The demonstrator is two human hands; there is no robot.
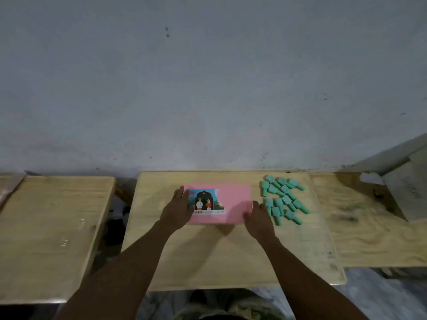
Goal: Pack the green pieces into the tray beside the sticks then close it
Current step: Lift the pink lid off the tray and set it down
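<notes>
A flat pink tray [235,199] lies shut on the middle wooden table, with a picture label [206,203] on its left half. My left hand [179,210] rests on the tray's left edge, fingers spread. At the tray's right front corner my right hand [257,218] touches the edge, fingers apart. Several green pieces [283,199] lie in a loose heap on the table just right of the tray. The sticks are hidden.
A second wooden table [50,236] stands to the left across a gap. On the right lies a plywood board [369,227] with a grey slab [411,188] at its far end. A grey wall rises behind.
</notes>
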